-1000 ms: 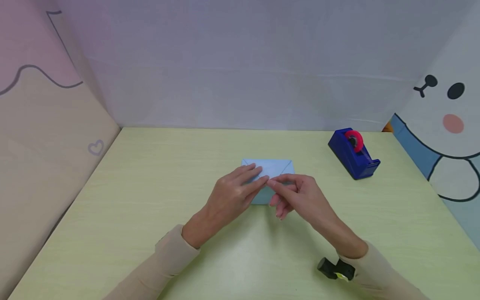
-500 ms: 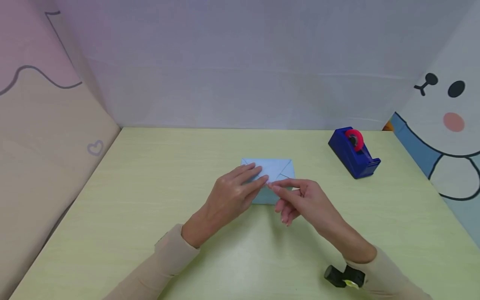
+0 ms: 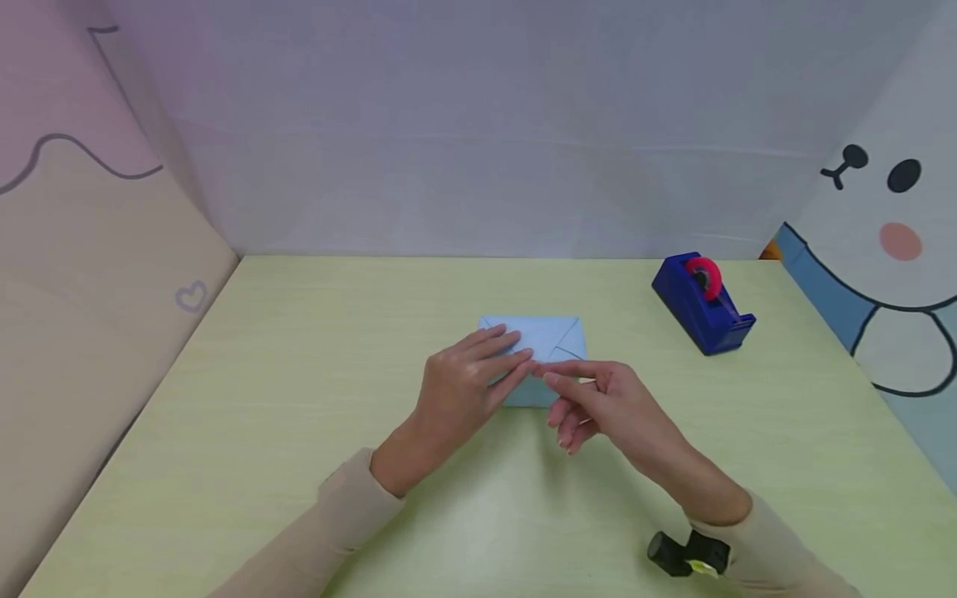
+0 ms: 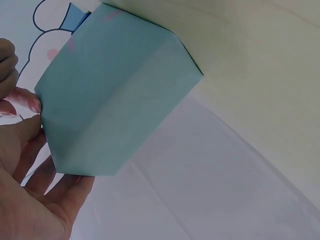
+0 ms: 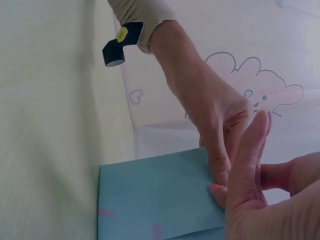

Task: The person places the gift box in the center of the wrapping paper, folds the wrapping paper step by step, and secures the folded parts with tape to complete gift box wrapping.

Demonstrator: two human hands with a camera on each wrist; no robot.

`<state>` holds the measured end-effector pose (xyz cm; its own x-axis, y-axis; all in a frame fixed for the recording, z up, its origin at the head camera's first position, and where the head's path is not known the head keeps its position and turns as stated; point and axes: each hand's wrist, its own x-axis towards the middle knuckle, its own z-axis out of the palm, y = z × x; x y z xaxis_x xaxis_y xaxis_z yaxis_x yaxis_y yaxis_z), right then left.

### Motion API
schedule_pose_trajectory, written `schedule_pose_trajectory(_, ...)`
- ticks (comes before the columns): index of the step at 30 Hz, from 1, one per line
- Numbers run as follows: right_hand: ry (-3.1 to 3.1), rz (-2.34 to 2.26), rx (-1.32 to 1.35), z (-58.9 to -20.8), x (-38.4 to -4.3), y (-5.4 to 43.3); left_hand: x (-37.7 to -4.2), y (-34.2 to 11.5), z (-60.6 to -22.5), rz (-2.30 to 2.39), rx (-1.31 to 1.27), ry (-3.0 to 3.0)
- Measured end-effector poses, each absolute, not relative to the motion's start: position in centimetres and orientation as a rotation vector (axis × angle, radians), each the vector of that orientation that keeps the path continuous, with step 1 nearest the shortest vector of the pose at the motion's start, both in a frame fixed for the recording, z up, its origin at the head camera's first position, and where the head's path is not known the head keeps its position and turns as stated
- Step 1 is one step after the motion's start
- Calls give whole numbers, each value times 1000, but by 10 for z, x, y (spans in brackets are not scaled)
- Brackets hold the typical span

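Note:
A small box wrapped in light blue paper [image 3: 561, 332] sits mid-table, triangular folds showing on its top face. My left hand [image 3: 467, 374] rests on that top from the left, fingers extended over the folds. From the right, my right hand [image 3: 609, 407] touches the near edge of the top with a straight index finger, tip beside the left hand's fingertips. Its thumb is just below and the other fingers are loosely bent. In the right wrist view, pink tape strips [image 5: 157, 230] mark the wrapped box [image 5: 155, 190]. The left fingers hide part of the folded top.
A blue tape dispenser [image 3: 695, 316] with a red-cored roll stands at the back right of the pale table [image 3: 359, 299]. A black wrist camera [image 3: 686, 552] sticks out from the right sleeve. Printed sheets [image 3: 478, 141] wall in the back and both sides.
My right hand has drawn slightly right and nearer, its thumb and index coming apart from a pinch. More of the fold at right is uncovered. My left hand stays on the wrapped box.

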<state>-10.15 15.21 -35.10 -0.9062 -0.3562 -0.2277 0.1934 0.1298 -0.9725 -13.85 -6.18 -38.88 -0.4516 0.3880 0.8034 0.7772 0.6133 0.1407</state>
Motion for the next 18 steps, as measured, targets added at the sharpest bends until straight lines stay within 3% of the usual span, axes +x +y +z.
schedule_pose_trajectory(18, 1789, -1963, -93, -346, -98, 154, -141, -63, -390, -593, -945, -2050)
